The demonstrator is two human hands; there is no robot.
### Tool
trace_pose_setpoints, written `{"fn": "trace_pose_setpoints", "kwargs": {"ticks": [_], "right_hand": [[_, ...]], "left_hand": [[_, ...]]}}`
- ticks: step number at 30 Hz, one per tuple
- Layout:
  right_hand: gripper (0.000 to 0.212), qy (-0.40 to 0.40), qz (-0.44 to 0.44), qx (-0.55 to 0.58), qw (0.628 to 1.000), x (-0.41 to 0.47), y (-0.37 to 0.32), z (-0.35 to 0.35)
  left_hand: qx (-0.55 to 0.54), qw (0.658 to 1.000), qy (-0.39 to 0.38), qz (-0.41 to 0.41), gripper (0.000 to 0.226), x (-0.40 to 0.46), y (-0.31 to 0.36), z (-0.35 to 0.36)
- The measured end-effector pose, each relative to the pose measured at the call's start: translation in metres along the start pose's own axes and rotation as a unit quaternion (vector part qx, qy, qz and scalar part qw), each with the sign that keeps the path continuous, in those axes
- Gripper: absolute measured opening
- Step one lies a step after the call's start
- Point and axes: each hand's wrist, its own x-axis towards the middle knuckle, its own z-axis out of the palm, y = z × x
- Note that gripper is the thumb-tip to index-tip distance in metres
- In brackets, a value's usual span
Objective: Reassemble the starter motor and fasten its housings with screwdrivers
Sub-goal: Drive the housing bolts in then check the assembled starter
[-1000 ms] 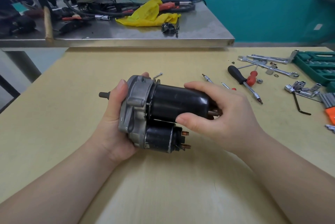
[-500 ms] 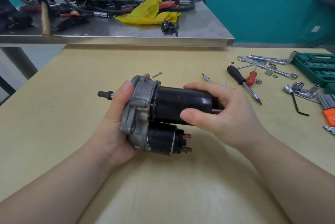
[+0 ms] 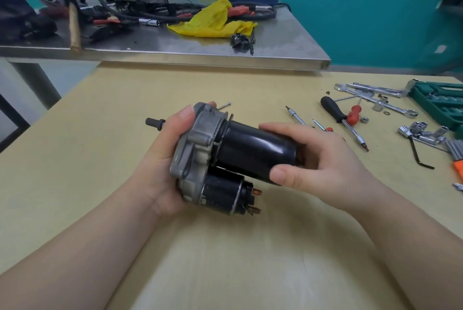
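Note:
A starter motor (image 3: 248,151) with a black cylindrical body, a grey aluminium end housing (image 3: 198,144) and a smaller black solenoid (image 3: 223,194) beneath is held above the wooden table (image 3: 100,134). My left hand (image 3: 162,159) grips the grey housing end, thumb on top. My right hand (image 3: 318,156) wraps round the far right end of the black body, hiding that end. A black-handled screwdriver (image 3: 335,114) and a red-handled one (image 3: 353,115) lie to the right. A long screw (image 3: 224,105) lies just behind the motor.
Spanners (image 3: 375,94), sockets (image 3: 421,131), a hex key (image 3: 421,156) and a green tool case (image 3: 441,104) crowd the table's right side. A steel bench (image 3: 225,46) behind carries cables, a yellow cloth (image 3: 215,21) and a hammer handle (image 3: 74,26).
The motor has tilted, its housing end rising and its right end dropping toward me. Both hands kept their hold and turned with it.

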Motion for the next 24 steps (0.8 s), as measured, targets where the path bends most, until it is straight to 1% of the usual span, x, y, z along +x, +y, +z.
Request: {"fn": "trace_pose_setpoints", "kwargs": {"ticks": [2,4,5,6,7,8,9,10,14,16,18,20,24], "right_hand": [[0.072,-0.044,0.046,0.012,0.998,0.003,0.002,-0.002],[0.068,-0.076,0.065,-0.006,0.995,0.004,0.003,-0.001],[0.063,-0.085,0.067,-0.025,0.994,0.004,0.003,0.001],[0.059,-0.090,0.069,-0.043,0.993,0.004,0.004,0.003],[0.055,-0.091,0.070,-0.057,0.992,0.003,0.004,0.006],[0.052,-0.088,0.071,-0.066,0.991,0.002,0.005,0.008],[0.050,-0.083,0.072,-0.067,0.992,0.002,0.005,0.010],[0.047,-0.080,0.072,-0.061,0.992,0.002,0.006,0.011],[0.052,-0.094,0.086,-0.020,0.992,0.003,0.005,0.008],[0.050,-0.088,0.084,-0.037,0.992,0.000,0.005,0.010],[0.049,-0.056,0.062,-0.093,0.992,-0.005,0.005,0.018],[0.050,-0.035,0.045,-0.110,0.992,-0.007,0.004,0.022],[0.048,-0.082,0.084,0.014,0.993,-0.002,-0.003,0.015]], "left_hand": [[-0.003,0.999,-0.016,-0.030,0.046,0.001,0.001,-0.002],[-0.009,0.998,-0.027,-0.053,0.048,0.006,-0.002,-0.003],[-0.019,0.998,-0.025,-0.057,0.052,0.006,-0.004,-0.007],[-0.001,0.999,0.003,-0.044,0.056,0.004,-0.001,-0.011],[-0.008,0.998,0.002,-0.055,0.056,0.002,-0.002,-0.010],[-0.008,0.996,-0.045,-0.074,0.051,0.006,-0.007,-0.010],[0.038,0.996,-0.047,-0.066,0.047,0.008,-0.011,-0.008],[0.068,0.996,-0.026,-0.055,0.048,0.009,-0.012,-0.007],[0.053,0.998,0.031,-0.034,0.078,0.006,-0.015,-0.007],[0.058,0.997,0.040,-0.023,0.085,0.004,-0.014,-0.002],[0.069,0.997,0.046,-0.010,0.087,0.003,-0.012,-0.001],[0.071,0.997,0.039,-0.008,0.090,0.001,-0.010,-0.001],[0.061,0.997,0.035,-0.022,0.099,0.000,-0.012,0.000]]}}
